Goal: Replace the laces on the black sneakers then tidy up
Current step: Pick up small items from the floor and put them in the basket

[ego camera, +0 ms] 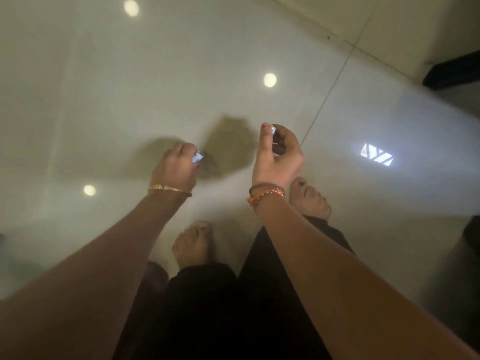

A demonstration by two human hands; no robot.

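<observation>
Head view: I noted left hand [179,162] and right hand [278,152] each pinching a small white scrap [197,157], well apart; no sneakers visible.

Dim, warm-tinted, soft motion blur throughout. Three round ceiling-lamp reflections [270,80] glare on glossy floor tiles [78,100]. Bright window patch [376,157] at right. Hand shadows [228,146] diffuse. Edges bowed by wide-angle lens.

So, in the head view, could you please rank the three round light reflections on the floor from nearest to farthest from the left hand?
Measured from the left hand:
1. Lower-left reflection, left of the wrist.
2. Middle reflection, ahead and to the right; fairly close to call with the first.
3. Top reflection, far ahead.
</observation>
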